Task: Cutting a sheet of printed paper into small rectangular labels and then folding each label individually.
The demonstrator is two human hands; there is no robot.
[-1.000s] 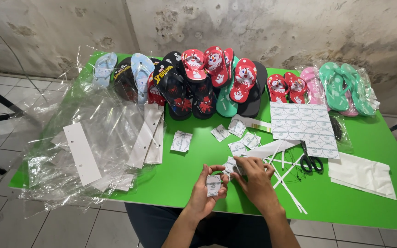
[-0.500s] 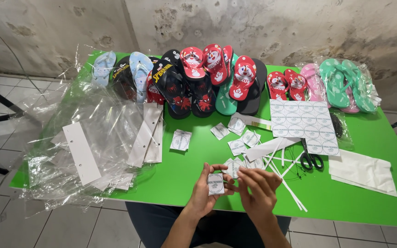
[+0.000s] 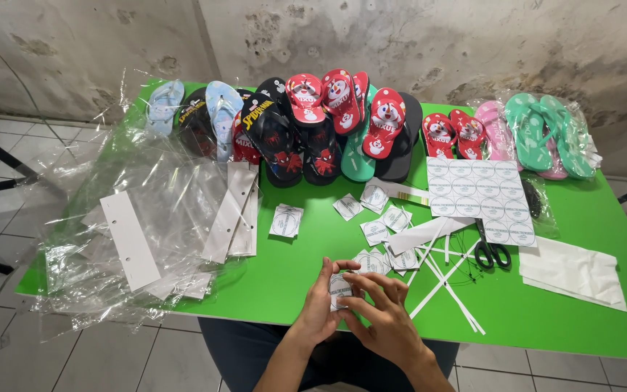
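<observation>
Near the front edge of the green table (image 3: 284, 279), my left hand (image 3: 320, 308) holds a small square sticker (image 3: 340, 288) with a round label on it. My right hand (image 3: 382, 319) is on the same sticker from the right, its fingers pinching at the sticker's edge. Just beyond my hands lie several more cut sticker squares (image 3: 380, 232) and thin white paper strips (image 3: 444, 279). A larger uncut sticker sheet (image 3: 473, 196) lies at the right, with black scissors (image 3: 491, 250) below it.
Rows of flip-flops (image 3: 328, 127) in black, red, blue, pink and teal line the far edge. A heap of clear plastic bags with white header cards (image 3: 132, 239) covers the left side. White paper (image 3: 571, 268) lies at the right. A tiled floor surrounds the table.
My right hand came back from the pile of stickers toward me and joined the left hand on the sticker it holds. Both hands now sit a little nearer the front edge.
</observation>
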